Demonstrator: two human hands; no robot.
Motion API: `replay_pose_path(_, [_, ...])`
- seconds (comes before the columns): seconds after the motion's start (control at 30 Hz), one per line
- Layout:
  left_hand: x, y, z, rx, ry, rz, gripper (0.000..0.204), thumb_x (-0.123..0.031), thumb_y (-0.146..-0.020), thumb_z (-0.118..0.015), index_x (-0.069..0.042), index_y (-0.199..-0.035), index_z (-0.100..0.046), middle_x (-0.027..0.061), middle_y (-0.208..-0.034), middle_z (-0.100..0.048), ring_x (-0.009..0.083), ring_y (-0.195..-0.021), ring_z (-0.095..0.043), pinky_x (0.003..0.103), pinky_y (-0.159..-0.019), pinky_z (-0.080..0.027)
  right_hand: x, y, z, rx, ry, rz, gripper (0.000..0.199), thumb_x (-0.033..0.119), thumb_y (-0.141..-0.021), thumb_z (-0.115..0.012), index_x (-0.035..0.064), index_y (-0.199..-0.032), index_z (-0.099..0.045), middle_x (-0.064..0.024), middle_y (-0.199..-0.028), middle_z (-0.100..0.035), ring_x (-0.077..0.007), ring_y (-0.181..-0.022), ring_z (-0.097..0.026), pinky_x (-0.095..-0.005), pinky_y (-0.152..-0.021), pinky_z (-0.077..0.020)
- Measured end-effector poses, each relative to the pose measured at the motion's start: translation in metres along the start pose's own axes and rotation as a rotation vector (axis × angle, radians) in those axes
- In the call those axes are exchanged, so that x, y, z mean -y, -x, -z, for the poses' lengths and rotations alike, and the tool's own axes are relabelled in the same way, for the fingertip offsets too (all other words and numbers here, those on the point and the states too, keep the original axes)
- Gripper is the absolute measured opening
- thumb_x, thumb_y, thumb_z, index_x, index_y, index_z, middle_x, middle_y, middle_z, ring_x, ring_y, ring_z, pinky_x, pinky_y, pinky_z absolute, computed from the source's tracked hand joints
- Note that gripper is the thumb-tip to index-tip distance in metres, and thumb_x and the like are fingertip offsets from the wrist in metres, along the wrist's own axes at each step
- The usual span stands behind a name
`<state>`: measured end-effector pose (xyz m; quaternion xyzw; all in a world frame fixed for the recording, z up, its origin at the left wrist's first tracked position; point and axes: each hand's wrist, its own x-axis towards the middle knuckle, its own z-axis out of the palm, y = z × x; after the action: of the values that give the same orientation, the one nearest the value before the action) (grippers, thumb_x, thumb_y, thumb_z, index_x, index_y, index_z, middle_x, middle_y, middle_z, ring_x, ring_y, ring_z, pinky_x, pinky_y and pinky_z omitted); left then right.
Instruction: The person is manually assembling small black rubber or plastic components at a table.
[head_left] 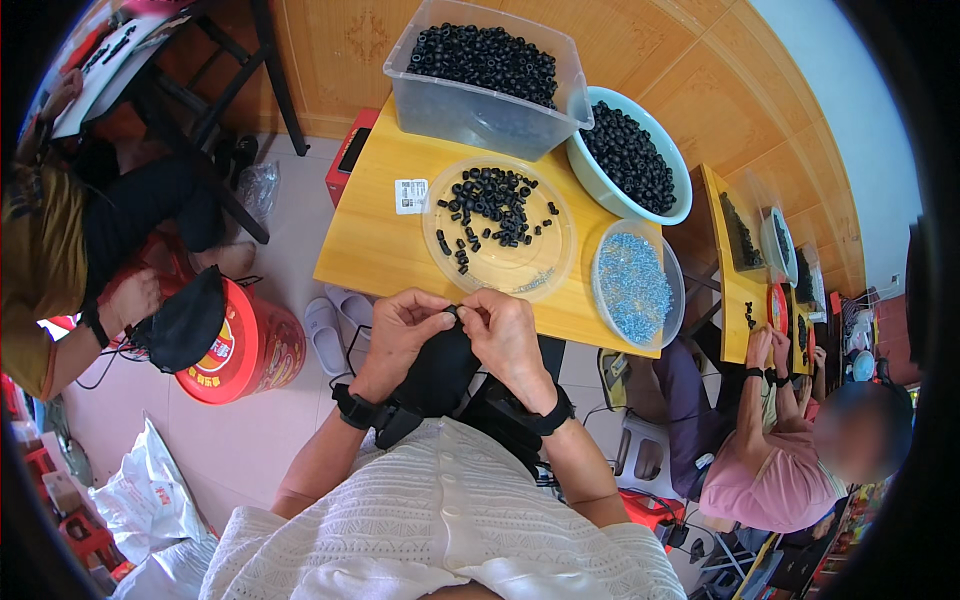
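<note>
My left hand (405,335) and my right hand (505,335) meet just off the table's near edge, thumbs and forefingers pinched together. Between their fingertips is a small black plastic part (451,311), mostly covered. Right beyond them, a round clear plastic lid (545,262) lies on the table with several loose black ring-shaped parts (490,200) on it. Some of these parts stand end to end in short pairs. At the lid's right, a clear round tub (676,310) holds many tiny blue and silvery pieces (633,288).
The yellow wooden table (380,240) carries a clear bin (480,125) of black rings and a pale blue bowl (640,207) of black rounded parts. A red bucket (265,350) and slippers (325,335) stand left on the floor. Other people sit at left and right.
</note>
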<state>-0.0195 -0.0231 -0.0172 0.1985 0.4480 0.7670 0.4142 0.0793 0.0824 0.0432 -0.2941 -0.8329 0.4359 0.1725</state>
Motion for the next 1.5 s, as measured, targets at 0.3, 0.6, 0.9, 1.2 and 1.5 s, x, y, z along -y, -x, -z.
replay_pose_path(0.3, [0.004, 0.001, -0.011, -0.105, -0.072, -0.079, 0.014, 0.007, -0.077, -0.064, 0.003, -0.090, -0.062, 0.0064, -0.084, -0.065, 0.0113, -0.078, -0.062, 0.022, -0.074, -0.050, -0.004, -0.002, -0.008, -0.113, 0.187, 0.151, 0.006, 0.002, -0.076, -0.059, -0.0024, -0.073, -0.056, -0.0213, -0.068, -0.058, -0.0390, -0.065, -0.058, -0.0430, -0.058, -0.0457])
replay_pose_path(0.6, [-0.009, -0.005, -0.007, -0.016, 0.208, 0.165, 0.014, 0.001, -0.081, -0.063, 0.002, -0.095, -0.060, 0.0099, -0.089, -0.064, 0.0153, -0.079, -0.064, 0.027, -0.074, -0.054, 0.003, -0.006, 0.016, 0.098, -0.105, -0.090, 0.006, 0.001, -0.084, -0.057, -0.0043, -0.083, -0.059, -0.0048, -0.066, -0.060, -0.0086, -0.060, -0.058, -0.0212, -0.053, -0.0471])
replay_pose_path(0.9, [-0.015, -0.005, -0.003, 0.014, 0.304, 0.189, 0.014, 0.001, -0.083, -0.060, 0.000, -0.096, -0.059, 0.0091, -0.091, -0.064, 0.0168, -0.081, -0.064, 0.028, -0.077, -0.054, 0.016, -0.006, 0.025, 0.055, -0.033, -0.003, 0.006, 0.001, -0.081, -0.059, -0.0046, -0.083, -0.060, -0.0063, -0.064, -0.061, -0.0100, -0.059, -0.058, -0.0239, -0.051, -0.0458])
replay_pose_path(1.2, [-0.012, -0.004, -0.004, 0.053, 0.231, 0.136, 0.014, 0.002, -0.081, -0.062, 0.000, -0.095, -0.060, 0.0091, -0.090, -0.064, 0.0154, -0.083, -0.063, 0.028, -0.077, -0.054, 0.020, -0.001, 0.018, -0.006, 0.140, 0.179, 0.005, -0.001, -0.076, -0.060, -0.0035, -0.080, -0.058, -0.0186, -0.069, -0.060, -0.0311, -0.064, -0.059, -0.0365, -0.056, -0.0462])
replay_pose_path(1.5, [-0.010, -0.003, -0.009, 0.039, 0.167, 0.074, 0.014, 0.002, -0.080, -0.064, 0.002, -0.094, -0.061, 0.0094, -0.090, -0.065, 0.0138, -0.081, -0.063, 0.026, -0.076, -0.053, 0.022, 0.006, 0.006, -0.085, 0.218, 0.217, 0.006, -0.001, -0.077, -0.056, -0.0023, -0.080, -0.051, -0.0216, -0.074, -0.055, -0.0407, -0.070, -0.057, -0.0450, -0.060, -0.0451])
